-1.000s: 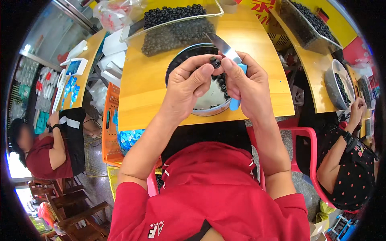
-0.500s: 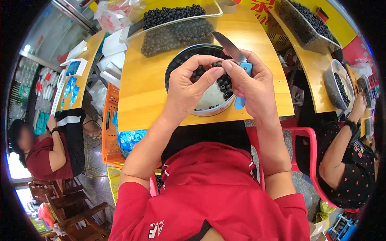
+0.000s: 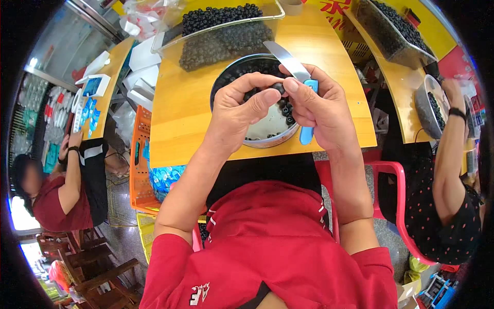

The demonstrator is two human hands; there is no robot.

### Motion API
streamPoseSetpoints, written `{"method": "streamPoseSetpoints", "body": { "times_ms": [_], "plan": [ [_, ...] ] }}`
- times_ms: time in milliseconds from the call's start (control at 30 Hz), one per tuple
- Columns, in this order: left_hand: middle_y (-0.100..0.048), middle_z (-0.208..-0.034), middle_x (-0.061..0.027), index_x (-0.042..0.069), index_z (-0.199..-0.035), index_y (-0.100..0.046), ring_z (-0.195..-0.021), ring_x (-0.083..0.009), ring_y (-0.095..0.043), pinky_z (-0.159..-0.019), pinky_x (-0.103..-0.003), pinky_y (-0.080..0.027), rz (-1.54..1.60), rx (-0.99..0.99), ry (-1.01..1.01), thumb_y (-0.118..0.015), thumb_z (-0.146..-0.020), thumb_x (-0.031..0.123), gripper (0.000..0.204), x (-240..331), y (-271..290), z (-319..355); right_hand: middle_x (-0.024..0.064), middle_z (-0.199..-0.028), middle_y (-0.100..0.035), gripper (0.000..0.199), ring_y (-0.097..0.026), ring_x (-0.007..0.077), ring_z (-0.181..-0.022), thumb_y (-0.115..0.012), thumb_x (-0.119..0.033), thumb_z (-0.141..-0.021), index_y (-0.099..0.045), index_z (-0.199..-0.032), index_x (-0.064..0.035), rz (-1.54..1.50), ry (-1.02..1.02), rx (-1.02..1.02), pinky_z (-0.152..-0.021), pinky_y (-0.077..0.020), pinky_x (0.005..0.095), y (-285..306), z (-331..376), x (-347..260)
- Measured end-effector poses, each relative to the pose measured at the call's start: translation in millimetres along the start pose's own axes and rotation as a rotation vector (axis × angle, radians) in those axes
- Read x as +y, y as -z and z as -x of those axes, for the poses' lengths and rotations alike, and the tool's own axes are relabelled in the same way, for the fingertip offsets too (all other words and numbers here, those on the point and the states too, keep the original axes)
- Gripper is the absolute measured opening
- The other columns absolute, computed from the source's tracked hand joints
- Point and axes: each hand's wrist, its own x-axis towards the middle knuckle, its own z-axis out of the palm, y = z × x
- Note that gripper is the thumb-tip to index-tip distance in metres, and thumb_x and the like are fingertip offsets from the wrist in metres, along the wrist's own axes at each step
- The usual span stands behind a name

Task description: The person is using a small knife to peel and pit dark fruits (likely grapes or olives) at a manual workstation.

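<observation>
Both my hands meet above a round tub [image 3: 276, 141] of small black round pieces, some showing a hole in the middle. My left hand [image 3: 229, 110] pinches one black round piece [image 3: 279, 87] between thumb and forefinger. In my right hand [image 3: 327, 110] is a knife [image 3: 289, 61] with a blue handle, its blade pointing up and to the left. The right thumb tip is beside the held piece. Fingers partly cover that piece, so I cannot tell whether the blade touches it. More loose pieces [image 3: 288, 118] lie inside the tub.
A clear bin [image 3: 282, 14] heaped with black pieces stands at the table's [image 3: 180, 110] far side. An orange crate [image 3: 138, 177] with blue packets is at the left. Co-workers sit on both sides; the right one reaches toward a grey basin [image 3: 430, 110]. A pink chair [image 3: 400, 201] stands nearby.
The knife blade has tilted slightly left and now looks brighter. A black piece shows more plainly at my left fingertips. The right co-worker's arm has moved farther over the basin.
</observation>
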Motion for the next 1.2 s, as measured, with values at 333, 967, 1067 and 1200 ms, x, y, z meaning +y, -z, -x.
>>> {"method": "streamPoseSetpoints", "body": {
  "times_ms": [333, 967, 1067, 1200],
  "plan": [
    [-0.063, -0.086, 0.0002, 0.004, -0.11, -0.063, -0.057, -0.003, -0.04, -0.05, -0.018, -0.032, 0.249, 0.045, -0.066, -0.062, -0.092, 0.012, 0.02, -11, -5, -3, 0.0046, -0.079, -0.063, 0.031, -0.038, 0.0007, -0.05, -0.049, -0.018, -0.099, -0.057, -0.121, 0.003, 0.341, 0.264, 0.002, -0.043, -0.0294, 0.0159, -12, 7, 5],
    [-0.056, -0.076, 0.0, 0.005, -0.11, -0.062, -0.058, -0.0075, -0.043, -0.05, -0.018, -0.032, 0.579, -0.01, 0.036, -0.061, -0.092, 0.016, 0.021, -15, -15, -3, 0.0011, -0.067, -0.058, 0.024, -0.039, 0.0005, -0.051, -0.052, -0.019, -0.099, -0.061, -0.111, -0.0002, 0.361, 0.329, 0.081, -0.044, -0.0291, 0.0155, -13, 1, 17],
    [-0.055, -0.079, -0.0016, 0.005, -0.107, -0.061, -0.06, -0.0104, -0.045, -0.051, -0.021, -0.034, 0.582, 0.028, 0.082, -0.055, -0.095, 0.023, 0.022, -11, -17, -4, 0.0011, -0.065, -0.057, 0.027, -0.038, 0.0001, -0.049, -0.051, -0.02, -0.099, -0.057, -0.117, -0.0009, 0.345, 0.296, 0.054, -0.043, -0.0282, 0.0156, -12, 1, 15],
    [-0.054, -0.083, -0.0047, 0.005, -0.083, -0.057, -0.059, -0.012, -0.043, -0.047, -0.024, -0.033, 0.553, 0.073, 0.19, -0.049, -0.096, 0.035, 0.033, 8, 10, -17, 0.0026, -0.068, -0.057, 0.026, -0.038, 0.0007, -0.047, -0.05, -0.021, -0.1, -0.053, -0.117, -0.0017, 0.252, 0.273, 0.109, -0.042, -0.0276, 0.0156, -12, 2, 8]
  ]
}}
